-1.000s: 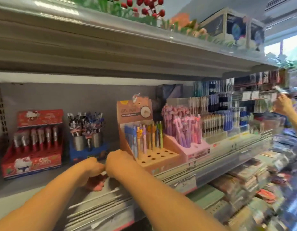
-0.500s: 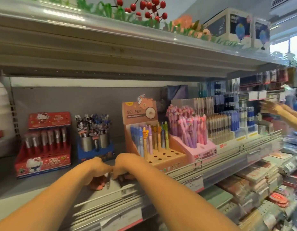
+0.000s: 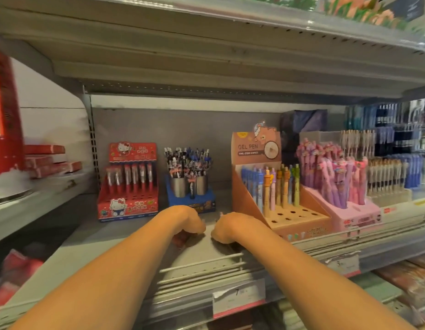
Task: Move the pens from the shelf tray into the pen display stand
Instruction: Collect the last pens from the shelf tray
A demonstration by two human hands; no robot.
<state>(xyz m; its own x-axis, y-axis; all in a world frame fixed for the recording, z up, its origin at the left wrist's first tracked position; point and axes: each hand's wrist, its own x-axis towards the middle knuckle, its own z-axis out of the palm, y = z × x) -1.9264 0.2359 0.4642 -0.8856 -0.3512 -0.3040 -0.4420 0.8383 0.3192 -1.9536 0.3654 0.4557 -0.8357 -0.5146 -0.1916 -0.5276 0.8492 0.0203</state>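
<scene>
The orange GEL PEN display stand [image 3: 299, 219] sits on the shelf to the right of my hands. Its back rows hold several colourful pens [image 3: 271, 186], and its front holes are bare. My left hand [image 3: 189, 220] is curled knuckles-up over a small reddish packet [image 3: 180, 238] lying on the shelf, its fingers hidden beneath. My right hand [image 3: 228, 227] is curled the same way a short gap to the right, just left of the stand's corner. Whatever lies under its fingers is hidden.
A red cartoon-cat pen box [image 3: 128, 186] and a blue stand with metal cups of pens [image 3: 190, 184] sit behind my hands. A pink pen display [image 3: 345, 201] and more pen racks [image 3: 392, 177] fill the right. The shelf's front rail [image 3: 206, 270] and a price tag [image 3: 239, 297] lie below.
My hands, pressed together a moment ago, have come slightly apart. The view has swung left and closer to the shelf, and the other person's hand at the right is out of sight.
</scene>
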